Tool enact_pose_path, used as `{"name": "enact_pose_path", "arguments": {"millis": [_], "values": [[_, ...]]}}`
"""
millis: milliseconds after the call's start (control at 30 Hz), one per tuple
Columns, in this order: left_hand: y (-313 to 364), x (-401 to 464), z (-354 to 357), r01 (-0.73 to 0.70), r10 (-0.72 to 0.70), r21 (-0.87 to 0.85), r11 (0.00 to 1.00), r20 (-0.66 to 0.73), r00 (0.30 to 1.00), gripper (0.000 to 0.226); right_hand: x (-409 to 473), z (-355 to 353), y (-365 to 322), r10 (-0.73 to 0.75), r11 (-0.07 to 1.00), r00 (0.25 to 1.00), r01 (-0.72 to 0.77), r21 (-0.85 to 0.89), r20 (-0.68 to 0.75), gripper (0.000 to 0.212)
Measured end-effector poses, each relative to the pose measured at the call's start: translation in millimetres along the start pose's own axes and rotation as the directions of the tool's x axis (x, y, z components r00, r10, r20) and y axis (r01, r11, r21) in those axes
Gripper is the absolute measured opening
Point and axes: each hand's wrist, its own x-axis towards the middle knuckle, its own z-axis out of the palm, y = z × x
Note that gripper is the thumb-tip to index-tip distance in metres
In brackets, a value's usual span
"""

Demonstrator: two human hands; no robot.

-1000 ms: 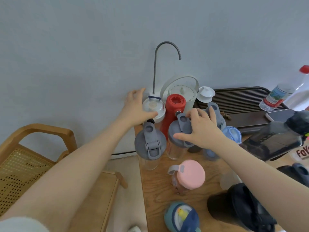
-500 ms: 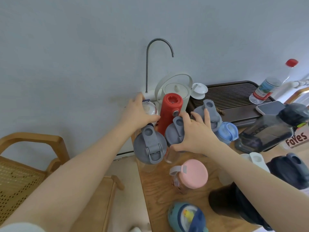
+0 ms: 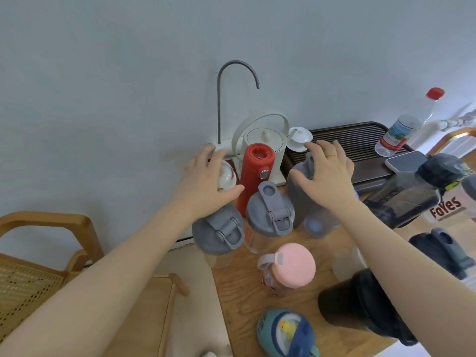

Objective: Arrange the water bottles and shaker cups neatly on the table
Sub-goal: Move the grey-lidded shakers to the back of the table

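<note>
My left hand (image 3: 206,182) grips a clear bottle with a white lid (image 3: 226,175) at the table's far left corner, beside a tall red bottle (image 3: 253,173). My right hand (image 3: 325,176) closes over the lid of a grey shaker cup (image 3: 300,191) near the tea tray. Two grey-lidded shakers stand in front: one at the left edge (image 3: 219,234), one beside it (image 3: 270,215). A pink-lidded bottle (image 3: 291,269), a blue children's bottle (image 3: 286,333) and a black shaker (image 3: 360,307) stand nearer me. A blue-lidded bottle (image 3: 315,225) is partly hidden under my right wrist.
A white kettle (image 3: 265,136) with a grey spout pipe (image 3: 219,106) stands against the wall. A dark slatted tea tray (image 3: 360,143) holds a phone (image 3: 407,161). A dark jug (image 3: 401,199) lies at right, a plastic water bottle (image 3: 401,130) behind. A wooden chair (image 3: 51,253) stands left of the wooden table (image 3: 239,300).
My right hand left the middle grey-lidded shaker and moved right onto the grey shaker near the tray. My left hand stays on the white-lidded bottle.
</note>
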Motion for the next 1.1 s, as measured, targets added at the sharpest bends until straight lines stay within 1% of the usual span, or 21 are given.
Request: {"name": "enact_pose_path", "arguments": {"millis": [67, 133, 167, 233, 267, 333, 400, 467, 533, 600, 667, 767, 800, 867, 900, 967, 1033, 1100], "values": [[5, -9, -2, -0.106, 0.103, 0.055, 0.993, 0.050, 0.993, 0.093, 9, 4, 9, 0.097, 0.995, 0.986, -0.097, -0.007, 0.137, 0.085], [8, -20, -1, -0.144, 0.127, 0.133, 0.981, 0.124, 0.984, 0.100, 13, 7, 11, 0.136, 0.985, 0.948, -0.161, 0.066, 0.288, 0.096], [8, -24, 0, -0.147, 0.120, 0.172, 0.974, 0.157, 0.980, 0.104, 15, 7, 12, 0.133, 0.982, 0.937, -0.170, 0.087, 0.322, 0.099], [5, -34, 3, -0.149, 0.102, 0.235, 0.961, 0.199, 0.975, 0.111, 17, 5, 11, 0.104, 0.987, 0.933, -0.141, 0.083, 0.344, 0.101], [5, -40, 6, -0.157, 0.110, 0.256, 0.954, 0.189, 0.976, 0.112, 16, 4, 11, 0.092, 0.989, 0.933, -0.127, 0.079, 0.349, 0.099], [4, -54, 10, -0.157, 0.138, 0.302, 0.940, 0.084, 0.987, 0.105, 13, 4, 12, 0.085, 0.991, 0.930, -0.115, 0.064, 0.356, 0.095], [6, -67, 13, -0.083, 0.095, 0.305, 0.949, -0.023, 0.995, 0.094, 7, 4, 14, 0.081, 0.993, 0.926, -0.109, 0.056, 0.370, 0.095], [7, -75, 18, -0.031, 0.039, 0.295, 0.955, -0.022, 0.999, 0.092, 3, 4, 16, 0.069, 0.995, 0.921, -0.093, 0.044, 0.382, 0.095], [10, -78, 20, 0.023, -0.041, 0.258, 0.966, 0.066, 0.997, 0.091, 1, 4, 18, 0.060, 0.995, 0.922, -0.085, 0.050, 0.384, 0.095], [9, -76, 22, 0.017, -0.034, 0.214, 0.977, 0.078, 0.996, 0.085, 1, 4, 20, 0.046, 0.996, 0.922, -0.073, 0.056, 0.385, 0.094], [8, -75, 22, -0.069, 0.054, 0.180, 0.981, 0.083, 0.995, 0.081, 1, 3, 21, 0.038, 0.998, 0.918, -0.058, 0.039, 0.395, 0.095], [1, -74, 24, -0.233, 0.219, 0.102, 0.967, 0.133, 0.967, 0.075, -1, 2, 18, 0.045, 0.998, 0.918, -0.056, 0.017, 0.395, 0.098], [-1, -73, 24, -0.264, 0.250, 0.077, 0.962, 0.148, 0.957, 0.073, -3, 2, 16, 0.050, 0.999, 0.927, -0.051, -0.007, 0.372, 0.099], [-5, -71, 22, -0.290, 0.278, 0.046, 0.956, 0.175, 0.944, 0.075, -9, 3, 10, 0.037, 0.996, 0.959, -0.012, -0.089, 0.280, 0.097], [-7, -70, 21, -0.298, 0.284, 0.049, 0.953, 0.191, 0.940, 0.077, -13, 4, 8, 0.013, 0.991, 0.975, 0.017, -0.132, 0.220, 0.095], [-7, -69, 19, -0.312, 0.281, 0.114, 0.943, 0.227, 0.932, 0.083, -19, 6, 5, -0.055, 0.974, 0.990, 0.082, -0.212, 0.132, 0.090], [-6, -69, 18, -0.313, 0.266, 0.189, 0.931, 0.239, 0.934, 0.088, -22, 8, 4, -0.107, 0.953, 0.988, 0.133, -0.271, 0.107, 0.085], [-4, -72, 18, -0.323, 0.281, 0.196, 0.926, 0.215, 0.935, 0.090, -24, 8, 4, -0.120, 0.944, 0.987, 0.147, -0.296, 0.107, 0.082]]}}
